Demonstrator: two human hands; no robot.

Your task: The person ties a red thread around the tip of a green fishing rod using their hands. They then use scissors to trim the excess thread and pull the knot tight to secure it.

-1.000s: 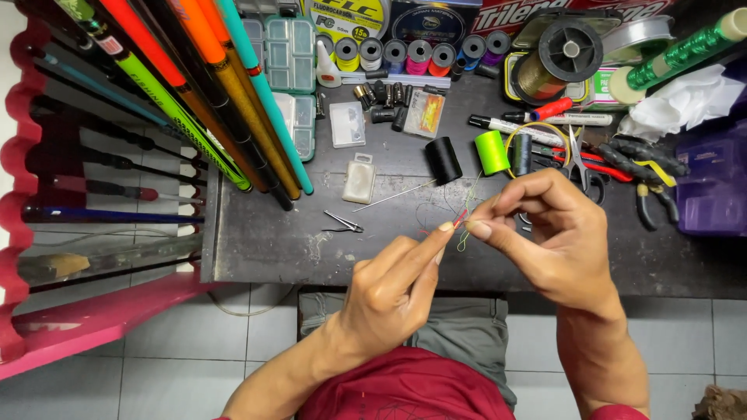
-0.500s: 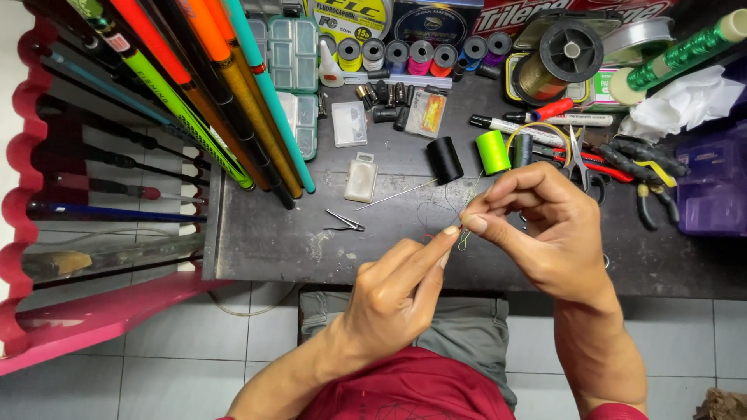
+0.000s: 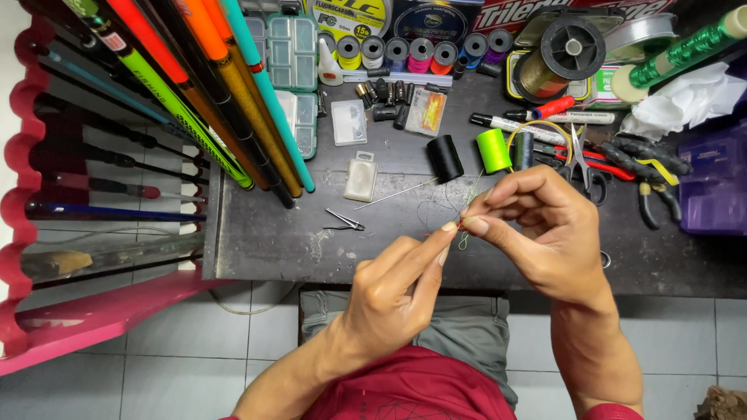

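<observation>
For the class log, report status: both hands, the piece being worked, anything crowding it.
Left hand and right hand pinch a small hook-like piece with green thread together. Held above the dark workbench. Neon green spool and black spool just behind; nothing touching.

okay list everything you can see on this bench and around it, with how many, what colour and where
thin line: one strand, green, pinched between both hands' fingertips
thread spools: two, black and bright green, upright at bench centre
needle: one, silver, lying left of the black spool
small clip tool: one, dark metal, on the bench left of the hands
small spools: a row, mixed colours, back of bench
tackle boxes: clear green-tinted, back left
fishing rods: several, orange, green, teal, leaning at left
rod rack: one, pink, far left
pliers and scissors: several, black and red handles, right
purple box: one, far right
white cloth: one, right back
dark bench: one
left hand: pinching the line
right hand: pinching the line
</observation>
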